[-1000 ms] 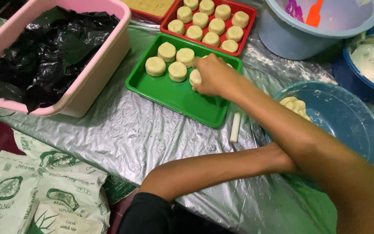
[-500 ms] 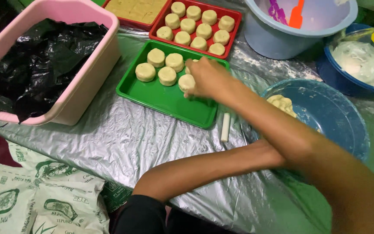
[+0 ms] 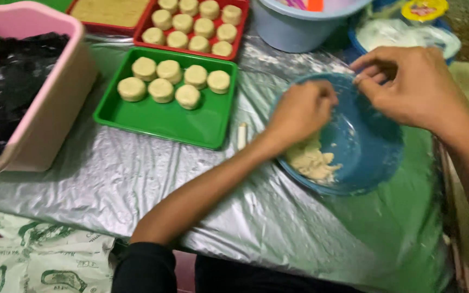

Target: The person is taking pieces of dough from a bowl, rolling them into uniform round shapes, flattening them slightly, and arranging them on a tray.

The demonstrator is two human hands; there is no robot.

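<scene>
1. The left hand is curled inside the blue bowl, its fingers bunched together on the pale dough heaped at the bowl's near wall. Whether they have pinched off a piece cannot be told, because the back of the hand hides the fingertips.
2. The right hand hovers over the bowl's far rim, fingers loosely bent and slightly apart, thumb close to the forefinger, holding nothing that shows.
3. A second ago the right hand was stretched out to the green tray, at the nearest of the round dough pieces. It has since drawn back to the bowl, and the left hand, earlier tucked under the right arm, has come forward into the dough. Judging from this, one shaped piece has been set down and a fresh portion is being gathered.
4. The green tray holds six pale rounds in two rows, with its near half bare.
5. Just beside the tray's right edge, a small white stick lies on the silvery plastic-covered worktop.
6. Beyond it sits a red tray filled with similar rounds.
7. A pink tub lined with black plastic stands at the left, and a pale blue basin at the top.
</scene>
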